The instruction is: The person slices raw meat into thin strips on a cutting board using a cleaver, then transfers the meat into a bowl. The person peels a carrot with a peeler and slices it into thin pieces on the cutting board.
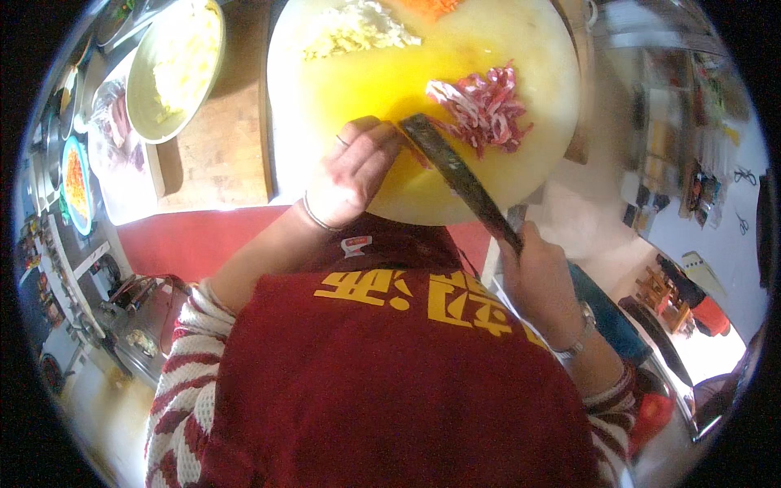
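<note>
My right hand (540,280) is closed around the handle of a kitchen knife (457,174), whose dark blade slants up and left over a round cutting board (439,207). Close to the blade's far end, my left hand (360,168) rests on the board with its fingers bent; what lies under the fingertips is mostly hidden. Thin strips of raw meat (488,110) are heaped right of the blade, and a few pieces lie beside it. Farther up the board are a pile of chopped pale vegetable (360,30) and some shredded orange vegetable (430,6).
Left of the board, an oval bowl (174,73) of pale yellow pieces stands on a wooden surface (226,146). Beside it are a plastic bag of meat (116,122) and a blue-rimmed plate of orange bits (76,183). A teal container (604,311) stands at the right.
</note>
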Motion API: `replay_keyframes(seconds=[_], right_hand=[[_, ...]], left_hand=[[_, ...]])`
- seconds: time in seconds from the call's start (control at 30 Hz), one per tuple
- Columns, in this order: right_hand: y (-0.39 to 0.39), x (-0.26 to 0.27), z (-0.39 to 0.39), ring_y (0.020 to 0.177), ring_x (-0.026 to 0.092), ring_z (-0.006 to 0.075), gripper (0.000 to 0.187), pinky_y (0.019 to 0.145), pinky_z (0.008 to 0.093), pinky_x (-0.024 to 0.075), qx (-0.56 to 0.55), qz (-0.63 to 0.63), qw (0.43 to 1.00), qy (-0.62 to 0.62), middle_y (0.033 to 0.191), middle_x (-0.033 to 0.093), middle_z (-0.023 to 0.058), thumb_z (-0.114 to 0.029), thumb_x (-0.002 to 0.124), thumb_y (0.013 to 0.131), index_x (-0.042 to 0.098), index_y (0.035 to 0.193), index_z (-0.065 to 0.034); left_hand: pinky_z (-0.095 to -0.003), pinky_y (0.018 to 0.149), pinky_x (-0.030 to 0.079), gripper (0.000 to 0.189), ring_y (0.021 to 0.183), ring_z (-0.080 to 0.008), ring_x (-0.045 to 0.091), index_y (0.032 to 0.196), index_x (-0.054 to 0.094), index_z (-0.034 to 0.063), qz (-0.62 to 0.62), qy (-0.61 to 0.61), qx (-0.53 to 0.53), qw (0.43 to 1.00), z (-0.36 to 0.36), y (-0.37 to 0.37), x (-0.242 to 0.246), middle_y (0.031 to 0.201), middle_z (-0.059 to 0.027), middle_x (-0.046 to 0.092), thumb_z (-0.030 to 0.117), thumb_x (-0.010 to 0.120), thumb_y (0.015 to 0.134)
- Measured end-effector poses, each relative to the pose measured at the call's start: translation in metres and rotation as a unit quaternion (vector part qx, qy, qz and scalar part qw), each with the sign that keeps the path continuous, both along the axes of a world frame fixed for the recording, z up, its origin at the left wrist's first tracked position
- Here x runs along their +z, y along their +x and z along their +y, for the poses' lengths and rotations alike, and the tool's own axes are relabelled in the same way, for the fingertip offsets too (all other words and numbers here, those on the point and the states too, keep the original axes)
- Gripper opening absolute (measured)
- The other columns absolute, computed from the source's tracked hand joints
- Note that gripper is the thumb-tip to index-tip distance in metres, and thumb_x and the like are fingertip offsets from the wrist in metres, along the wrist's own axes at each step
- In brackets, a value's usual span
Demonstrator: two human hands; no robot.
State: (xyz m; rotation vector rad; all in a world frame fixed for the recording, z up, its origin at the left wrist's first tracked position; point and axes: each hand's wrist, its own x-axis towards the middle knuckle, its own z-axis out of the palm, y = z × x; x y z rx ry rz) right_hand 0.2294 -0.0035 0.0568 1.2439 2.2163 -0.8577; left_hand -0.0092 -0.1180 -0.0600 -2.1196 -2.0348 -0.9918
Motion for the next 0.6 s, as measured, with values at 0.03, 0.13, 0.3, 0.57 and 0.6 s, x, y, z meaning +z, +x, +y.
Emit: replay_keyframes(seconds=[0.03, 0.13, 0.3, 0.57, 0.6], right_hand=[[0.004, 0.000, -0.001, 0.070, 0.066, 0.0483, 0.021, 0.060, 0.0516, 0.0516, -0.015, -0.030, 0.999, 0.015, 0.071, 0.064, 0.0284, -0.018, 0.057, 0.098, 0.052, 0.098, 0.0030], [0.008, 0.000, -0.002, 0.070, 0.065, 0.0483, 0.021, 0.058, 0.0496, 0.0500, -0.085, 0.070, 0.994, 0.020, 0.068, 0.062, 0.0271, -0.018, 0.057, 0.098, 0.053, 0.098, 0.0029], [0.002, 0.008, -0.001, 0.068, 0.065, 0.0468, 0.021, 0.057, 0.0468, 0.0493, -0.039, 0.063, 0.996, 0.038, 0.067, 0.061, 0.0253, -0.019, 0.058, 0.099, 0.053, 0.097, 0.0018], [-0.007, 0.015, 0.007, 0.067, 0.063, 0.0470, 0.020, 0.057, 0.0482, 0.0470, 0.001, 0.096, 0.995, 0.035, 0.068, 0.060, 0.0266, -0.017, 0.060, 0.098, 0.052, 0.093, 0.0011], [-0.009, 0.016, 0.008, 0.068, 0.063, 0.0473, 0.020, 0.057, 0.0485, 0.0469, 0.021, 0.111, 0.993, 0.034, 0.068, 0.060, 0.0267, -0.016, 0.060, 0.098, 0.052, 0.093, 0.0014]], left_hand=[[-0.0362, 0.085, 0.055, 0.035, 0.100, -0.0297, 0.065, 0.101, 0.071, -0.0044, -0.014, 0.010, 0.017, 1.000, 0.000, 0.001, 0.000, 0.107, -0.0148, 0.068, -0.001, 0.069, 0.067], [-0.0361, 0.084, 0.055, 0.033, 0.097, -0.0286, 0.065, 0.102, 0.070, -0.0030, -0.029, 0.017, 0.039, 0.999, 0.000, 0.003, -0.001, 0.106, -0.0129, 0.067, -0.004, 0.071, 0.069], [-0.0361, 0.083, 0.055, 0.032, 0.095, -0.0284, 0.065, 0.101, 0.069, -0.0007, -0.034, 0.023, 0.056, 0.998, 0.002, 0.005, -0.004, 0.105, -0.0121, 0.067, -0.003, 0.072, 0.069], [-0.0353, 0.082, 0.056, 0.035, 0.096, -0.0285, 0.065, 0.104, 0.070, -0.0022, -0.021, 0.011, 0.048, 0.999, -0.001, 0.004, -0.007, 0.107, -0.0141, 0.067, -0.002, 0.071, 0.069], [-0.0352, 0.082, 0.056, 0.035, 0.096, -0.0286, 0.065, 0.104, 0.070, -0.0025, -0.025, 0.011, 0.044, 0.999, -0.001, 0.003, -0.007, 0.107, -0.0145, 0.067, -0.001, 0.071, 0.069]])
